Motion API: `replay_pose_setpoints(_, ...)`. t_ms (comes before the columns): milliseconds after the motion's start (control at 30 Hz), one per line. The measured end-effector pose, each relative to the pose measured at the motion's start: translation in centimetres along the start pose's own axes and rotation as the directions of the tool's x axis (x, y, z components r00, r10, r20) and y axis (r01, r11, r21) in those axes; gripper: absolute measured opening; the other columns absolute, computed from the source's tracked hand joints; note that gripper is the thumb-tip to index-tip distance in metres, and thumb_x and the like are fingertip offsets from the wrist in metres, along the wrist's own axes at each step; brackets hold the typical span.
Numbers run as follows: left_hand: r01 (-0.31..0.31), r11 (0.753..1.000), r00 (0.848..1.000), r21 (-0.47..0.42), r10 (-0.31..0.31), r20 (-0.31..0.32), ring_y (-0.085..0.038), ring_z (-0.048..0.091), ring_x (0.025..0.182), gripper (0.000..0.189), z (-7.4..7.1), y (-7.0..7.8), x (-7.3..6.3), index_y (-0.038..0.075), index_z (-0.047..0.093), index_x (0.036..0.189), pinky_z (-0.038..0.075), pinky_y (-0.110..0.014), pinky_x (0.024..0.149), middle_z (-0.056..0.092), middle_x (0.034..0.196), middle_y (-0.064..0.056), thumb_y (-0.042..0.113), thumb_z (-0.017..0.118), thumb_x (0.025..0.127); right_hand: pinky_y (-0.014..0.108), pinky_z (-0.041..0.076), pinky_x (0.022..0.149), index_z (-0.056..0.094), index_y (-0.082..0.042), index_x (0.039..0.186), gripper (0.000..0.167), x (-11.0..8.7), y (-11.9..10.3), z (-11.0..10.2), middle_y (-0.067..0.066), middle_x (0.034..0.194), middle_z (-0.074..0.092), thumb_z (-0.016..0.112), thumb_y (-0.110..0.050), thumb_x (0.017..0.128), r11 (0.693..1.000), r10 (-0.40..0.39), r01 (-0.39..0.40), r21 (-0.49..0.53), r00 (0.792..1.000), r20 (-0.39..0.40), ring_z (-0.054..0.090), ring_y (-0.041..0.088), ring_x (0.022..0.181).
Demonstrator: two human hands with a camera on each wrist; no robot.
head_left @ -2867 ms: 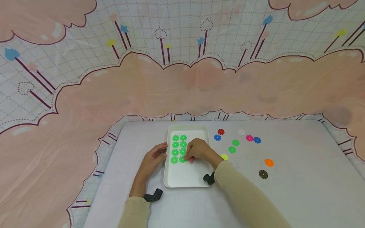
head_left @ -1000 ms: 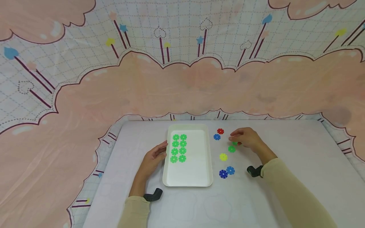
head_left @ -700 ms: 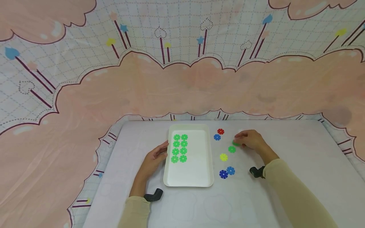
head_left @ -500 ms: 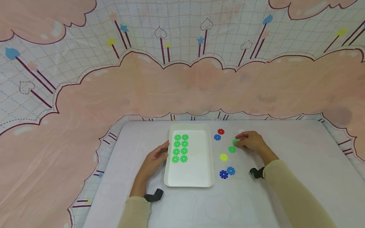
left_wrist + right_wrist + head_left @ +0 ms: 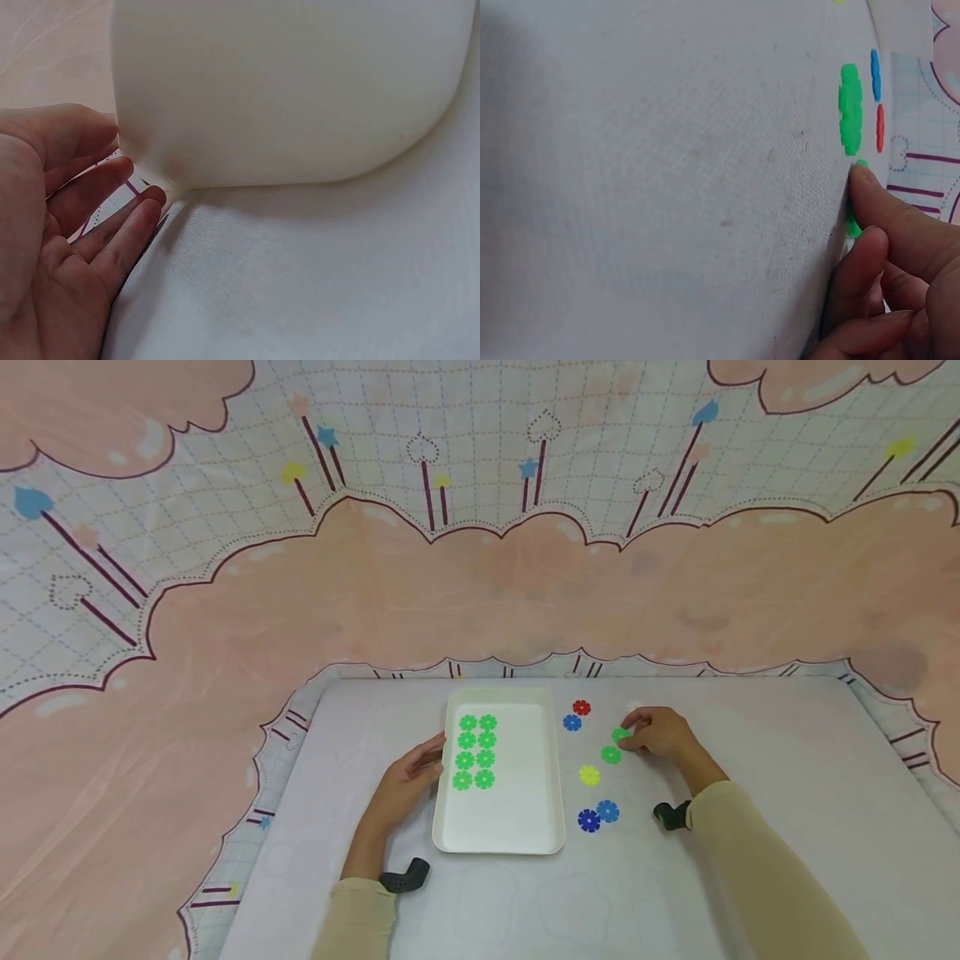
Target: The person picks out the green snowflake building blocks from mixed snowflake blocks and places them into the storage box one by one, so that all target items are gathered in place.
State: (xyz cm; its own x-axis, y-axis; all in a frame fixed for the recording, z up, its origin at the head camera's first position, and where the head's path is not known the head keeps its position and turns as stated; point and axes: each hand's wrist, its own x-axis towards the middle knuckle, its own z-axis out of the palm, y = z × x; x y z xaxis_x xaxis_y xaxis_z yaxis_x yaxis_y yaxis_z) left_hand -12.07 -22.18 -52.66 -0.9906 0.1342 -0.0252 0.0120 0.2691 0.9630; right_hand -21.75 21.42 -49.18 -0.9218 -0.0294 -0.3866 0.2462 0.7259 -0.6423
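My left hand (image 5: 408,783) rests against the left side of a white tray (image 5: 517,827); in the left wrist view its loosely bent fingers (image 5: 124,247) touch the tray's edge. Two columns of green notched plastic discs (image 5: 465,760) lie flat in the tray's left part. To the right of the tray, my right hand (image 5: 663,732) pinches the edge of a green disc (image 5: 619,735) on the table. In the right wrist view, thumb and finger are at that disc (image 5: 853,225), which they partly hide. Another green disc (image 5: 611,755) lies just nearer.
On the table right of the tray lie a red disc (image 5: 581,707), blue disc (image 5: 572,722), yellow disc (image 5: 589,775), dark blue disc (image 5: 588,821) and lighter blue disc (image 5: 607,811). A whitish disc (image 5: 634,705) shows behind my right hand. Patterned cloth (image 5: 525,585) hangs behind.
My right hand has left the green discs in the tray and moved right to the loose green discs, its fingers shifting slightly there. My left hand has stayed at the tray's edge.
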Motion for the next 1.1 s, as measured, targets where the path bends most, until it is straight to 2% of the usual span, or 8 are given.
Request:
replay_pose_setpoints(267,0.003,1.0,1.0,-0.016,-0.003,0.006,-0.027,0.054,0.138,0.049,0.0,-0.16,0.02,0.018,0.056,0.147,0.047,-0.014,0.103,0.059,0.148,-0.005,0.018,0.067,0.099,0.032,0.041,0.071,0.066,-0.006,0.114,0.038,-0.31,0.11,-0.15,0.003,0.078,0.057,0.083,-0.025,0.086,1.0,-0.012,0.012,0.019,1.0,0.003,0.054,0.021,0.077)
replay_pose_setpoints(567,-0.001,1.0,1.0,0.011,0.001,-0.028,-0.025,0.058,0.133,0.044,0.08,-0.41,0.01,0.02,0.06,0.142,0.051,-0.027,0.106,0.062,0.143,-0.005,0.015,0.067,0.099,0.031,0.042,0.07,0.063,-0.005,0.114,0.037,-0.67,-0.11,-0.28,0.002,0.078,0.056,0.082,-0.021,0.087,0.998,-0.027,0.025,0.052,0.999,0.025,0.054,0.02,0.075)
replay_pose_setpoints(833,-0.061,0.998,0.998,-0.017,0.061,-0.018,-0.027,0.053,0.138,0.037,-0.04,-0.43,-0.01,0.01,0.062,0.135,0.05,-0.02,0.105,0.053,0.153,-0.002,0.013,0.067,0.099,0.032,0.041,0.071,0.063,-0.007,0.114,0.038,-0.52,-0.01,-0.17,0.002,0.079,0.055,0.083,-0.023,0.086,0.997,-0.013,0.011,0.071,1.0,0.022,0.055,0.02,0.076)
replay_pose_setpoints(1100,-0.066,0.997,0.998,-0.029,0.066,-0.011,-0.023,0.047,0.145,0.035,-0.05,-0.2,-0.06,0.007,0.064,0.132,0.047,-0.016,0.105,0.047,0.158,0.004,0.013,0.068,0.098,0.031,0.043,0.07,0.062,-0.006,0.115,0.038,-0.51,0.09,-0.3,0.002,0.081,0.055,0.083,-0.022,0.086,0.996,-0.011,0.008,0.09,0.999,0.03,0.056,0.02,0.076)
